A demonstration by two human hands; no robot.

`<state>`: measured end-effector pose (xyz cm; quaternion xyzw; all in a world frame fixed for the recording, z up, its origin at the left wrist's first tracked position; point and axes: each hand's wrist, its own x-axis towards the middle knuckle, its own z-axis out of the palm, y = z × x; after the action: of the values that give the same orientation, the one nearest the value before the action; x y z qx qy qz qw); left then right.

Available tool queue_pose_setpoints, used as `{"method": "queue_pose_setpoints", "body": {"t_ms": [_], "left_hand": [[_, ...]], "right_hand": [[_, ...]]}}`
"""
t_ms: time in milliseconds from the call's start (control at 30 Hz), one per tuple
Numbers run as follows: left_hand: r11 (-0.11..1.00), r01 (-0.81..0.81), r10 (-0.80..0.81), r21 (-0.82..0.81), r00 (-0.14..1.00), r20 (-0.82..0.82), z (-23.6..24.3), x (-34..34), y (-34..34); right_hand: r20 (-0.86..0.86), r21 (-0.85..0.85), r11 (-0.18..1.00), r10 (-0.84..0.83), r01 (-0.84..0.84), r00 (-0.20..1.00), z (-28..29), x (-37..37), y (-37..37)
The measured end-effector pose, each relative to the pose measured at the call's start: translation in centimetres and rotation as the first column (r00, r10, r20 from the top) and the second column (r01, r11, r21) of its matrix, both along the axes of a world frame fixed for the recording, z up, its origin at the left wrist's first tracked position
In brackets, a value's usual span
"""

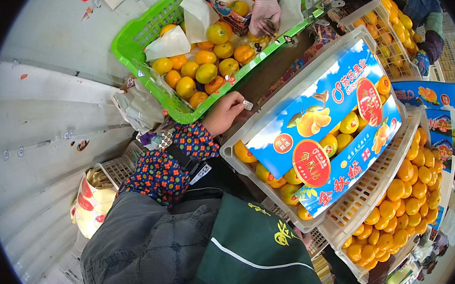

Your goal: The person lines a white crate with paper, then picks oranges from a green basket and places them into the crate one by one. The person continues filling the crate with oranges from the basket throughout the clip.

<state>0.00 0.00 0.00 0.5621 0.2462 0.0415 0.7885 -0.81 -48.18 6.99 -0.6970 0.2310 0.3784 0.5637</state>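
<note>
My left hand (227, 112), in a flowered sleeve, is closed with thumb and finger on a small white item (247, 105), possibly a label, beside a white crate (228, 154). The crate holds yellow-orange citrus (329, 145) under blue printed cardboard sheets (317, 120). Above my hand a green basket (184, 112) holds loose citrus (205, 73), white paper, printed packaging and a pink glove (265, 14). A sliver of what looks like my right hand (304, 238) shows below the crate beside my apron, its fingers hidden.
A lower crate (352, 212) piled with oranges is at right, beside blue cardboard (429, 94). Another fruit crate (375, 31) stands at upper right near a co-worker's gloved hand and sleeve (432, 43). A white wall (32, 132) runs along the left.
</note>
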Motion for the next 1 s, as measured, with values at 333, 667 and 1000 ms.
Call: {"method": "queue_pose_setpoints", "body": {"t_ms": [333, 667, 1000], "left_hand": [[0.933, -0.282, 0.300, -0.225, 0.953, 0.047, 4.2, -3.8, -4.7], [0.883, -0.412, 0.443, -0.225, 0.890, 0.107, 5.3, -6.0, -6.2], [0.974, -0.117, 0.105, -0.192, 0.992, -0.069, 5.1, -13.1, -6.1]], "right_hand": [[-0.304, 0.435, 0.763, -0.375, 0.477, 0.876, 2.7, -0.9, 5.3], [-0.157, 0.622, 0.691, -0.351, 0.369, 0.923, 0.8, -1.9, 5.9], [-0.149, 0.474, 0.855, -0.160, 0.213, 0.976, 2.0, -6.7, -0.1]]}}
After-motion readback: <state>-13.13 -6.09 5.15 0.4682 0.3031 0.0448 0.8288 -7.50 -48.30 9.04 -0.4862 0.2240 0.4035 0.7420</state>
